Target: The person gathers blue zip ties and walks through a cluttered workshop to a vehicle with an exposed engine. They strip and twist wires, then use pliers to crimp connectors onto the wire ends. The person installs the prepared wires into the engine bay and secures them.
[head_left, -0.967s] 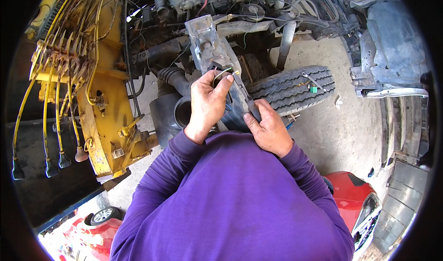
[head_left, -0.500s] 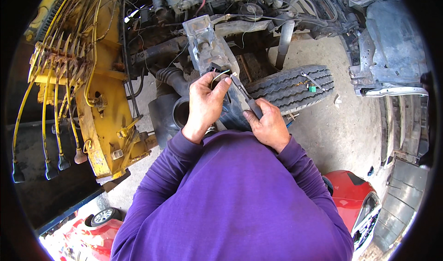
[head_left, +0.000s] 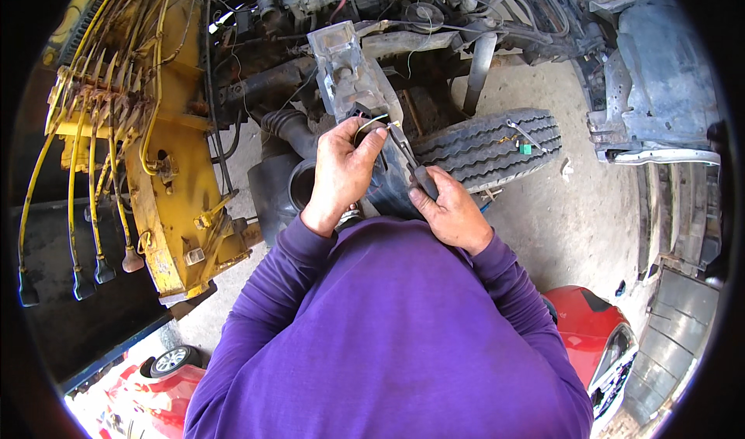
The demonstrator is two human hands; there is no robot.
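Note:
My left hand (head_left: 341, 167) pinches a thin light-coloured wire (head_left: 375, 119) between thumb and forefinger. Its bare end points right, and a small black piece (head_left: 357, 113) shows just behind the fingers. In my right hand (head_left: 454, 216) are slim dark pliers (head_left: 401, 144), gripped round the handles. The jaws sit at the wire's end, close to my left thumb, and look slightly parted. Both hands are in front of my body, above a grey metal part (head_left: 341, 65) with a recessed top. What my left fingers cover is hidden.
A worn tyre (head_left: 497, 160) lies to the right, with a wrench (head_left: 528, 135) and a small green piece (head_left: 525, 150) on its tread. Yellow machinery with hanging cables (head_left: 167, 191) stands left. Engine parts and loose wires fill the far side. Red car parts (head_left: 582, 323) are behind right.
The plier jaws and handles have spread a little, and the right hand has shifted slightly. My left hand keeps its pinch on the wire.

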